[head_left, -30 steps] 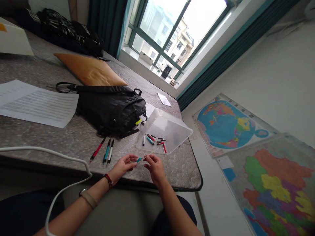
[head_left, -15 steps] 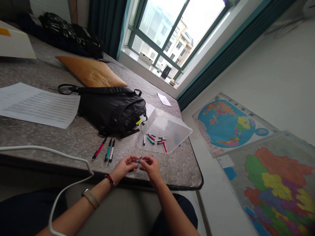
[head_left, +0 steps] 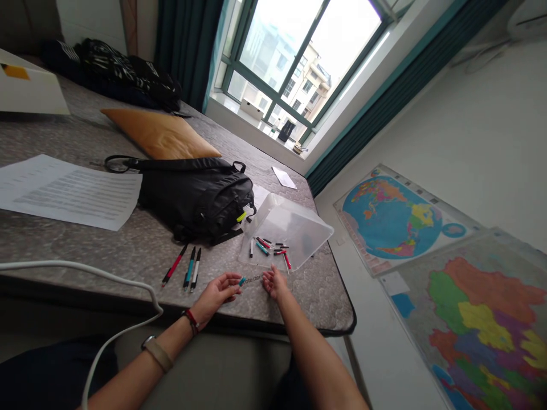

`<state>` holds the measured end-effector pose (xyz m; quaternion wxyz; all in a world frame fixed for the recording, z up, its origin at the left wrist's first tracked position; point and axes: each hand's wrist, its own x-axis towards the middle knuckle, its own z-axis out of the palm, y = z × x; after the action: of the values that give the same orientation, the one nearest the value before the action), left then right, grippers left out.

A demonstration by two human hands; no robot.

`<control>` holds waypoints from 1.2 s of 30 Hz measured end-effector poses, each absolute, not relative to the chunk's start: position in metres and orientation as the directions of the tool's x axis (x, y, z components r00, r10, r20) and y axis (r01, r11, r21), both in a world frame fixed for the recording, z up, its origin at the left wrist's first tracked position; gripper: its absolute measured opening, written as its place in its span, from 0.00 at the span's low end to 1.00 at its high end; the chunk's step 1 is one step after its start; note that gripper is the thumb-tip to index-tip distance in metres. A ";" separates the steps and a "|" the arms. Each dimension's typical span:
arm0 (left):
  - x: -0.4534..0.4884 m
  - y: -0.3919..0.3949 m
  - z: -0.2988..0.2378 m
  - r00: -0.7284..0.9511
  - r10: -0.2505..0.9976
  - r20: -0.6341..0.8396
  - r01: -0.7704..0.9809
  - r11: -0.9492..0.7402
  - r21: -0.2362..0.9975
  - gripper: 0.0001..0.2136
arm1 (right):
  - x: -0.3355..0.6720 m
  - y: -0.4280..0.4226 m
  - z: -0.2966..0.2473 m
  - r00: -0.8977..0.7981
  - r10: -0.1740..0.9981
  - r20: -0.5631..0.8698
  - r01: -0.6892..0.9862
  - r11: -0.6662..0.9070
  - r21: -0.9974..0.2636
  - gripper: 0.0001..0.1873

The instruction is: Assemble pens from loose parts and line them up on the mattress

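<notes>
My left hand [head_left: 220, 293] is closed on a small teal pen part [head_left: 242, 281], pinched at the fingertips above the mattress. To its right, my right hand [head_left: 274, 282] hovers near the front edge of a clear plastic bin, fingers loosely curled and apart, with nothing visible in them. The bin [head_left: 305, 228] lies on its side and holds several loose pen parts [head_left: 265, 246] in red, teal, white and black. Left of my hands lie three whole pens: a red pen [head_left: 174, 266], a teal pen [head_left: 189, 269] and a white pen [head_left: 195, 270].
A black backpack [head_left: 196, 196] sits behind the pens on the mattress [head_left: 325, 296]. A printed sheet [head_left: 72, 191] lies left, with a padded brown envelope [head_left: 166, 134] farther back. A white cable [head_left: 137, 280] crosses the left foreground. Maps [head_left: 393, 210] hang on the right wall.
My hands have come apart. The right one has moved right toward the bin, its fingers loosening, while the left keeps the teal part. A thin white piece between them no longer shows.
</notes>
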<state>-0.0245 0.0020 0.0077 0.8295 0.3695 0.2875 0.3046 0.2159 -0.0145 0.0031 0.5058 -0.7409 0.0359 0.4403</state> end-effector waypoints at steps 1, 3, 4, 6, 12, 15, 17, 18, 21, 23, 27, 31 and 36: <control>-0.025 0.002 0.009 0.649 0.718 -0.253 -0.292 0.542 0.788 0.20 | 0.220 -0.008 0.004 0.597 0.387 -0.703 -0.501 -0.505 -0.703 0.14; -0.026 0.002 0.010 0.643 0.720 -0.259 -0.287 0.541 0.791 0.20 | 0.227 0.005 0.006 0.578 0.363 -0.731 -0.498 -0.553 -0.668 0.13; -0.026 0.002 0.010 0.641 0.721 -0.263 -0.282 0.541 0.792 0.20 | 0.229 0.011 0.007 0.575 0.343 -0.743 -0.493 -0.580 -0.649 0.12; -0.026 0.002 0.010 0.642 0.720 -0.265 -0.277 0.539 0.795 0.19 | 0.230 0.020 0.008 0.583 0.293 -0.758 -0.476 -0.633 -0.611 0.11; -0.026 0.003 0.010 0.645 0.714 -0.274 -0.257 0.540 0.802 0.19 | 0.230 0.030 0.005 0.643 0.251 -0.724 -0.369 -0.727 -0.579 0.12; -0.027 0.005 0.009 0.645 0.716 -0.268 -0.264 0.538 0.801 0.20 | 0.231 0.028 0.003 0.654 0.275 -0.705 -0.321 -0.743 -0.588 0.13; -0.027 0.005 0.006 0.647 0.717 -0.261 -0.265 0.532 0.804 0.20 | 0.232 0.028 0.002 0.652 0.284 -0.704 -0.306 -0.750 -0.586 0.13; -0.027 0.005 0.005 0.648 0.717 -0.258 -0.263 0.528 0.808 0.19 | 0.232 0.028 0.002 0.647 0.289 -0.706 -0.302 -0.753 -0.585 0.13; -0.025 0.004 0.001 0.649 0.717 -0.254 -0.254 0.518 0.817 0.19 | 0.232 0.030 0.004 0.611 0.317 -0.726 -0.303 -0.753 -0.584 0.12; -0.023 0.005 -0.001 0.649 0.717 -0.255 -0.250 0.517 0.819 0.19 | 0.231 0.032 0.005 0.556 0.355 -0.751 -0.312 -0.749 -0.585 0.10; -0.022 0.006 -0.005 0.636 0.723 -0.270 -0.251 0.525 0.813 0.19 | 0.225 0.036 0.003 0.409 0.469 -0.783 -0.307 -0.737 -0.602 0.07; -0.025 0.008 -0.009 0.585 0.753 -0.301 -0.261 0.526 0.809 0.21 | 0.216 0.029 -0.008 0.357 0.613 -0.705 -0.237 -0.671 -0.703 0.12; -0.026 0.013 -0.010 0.544 0.775 -0.322 -0.260 0.521 0.813 0.21 | 0.211 0.015 -0.022 0.362 0.745 -0.561 -0.141 -0.551 -0.823 0.13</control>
<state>-0.0258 0.0134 -0.0102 0.7983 0.3669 0.3508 0.3241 0.2115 0.0145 -0.0216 0.4232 -0.7085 -0.2131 0.5230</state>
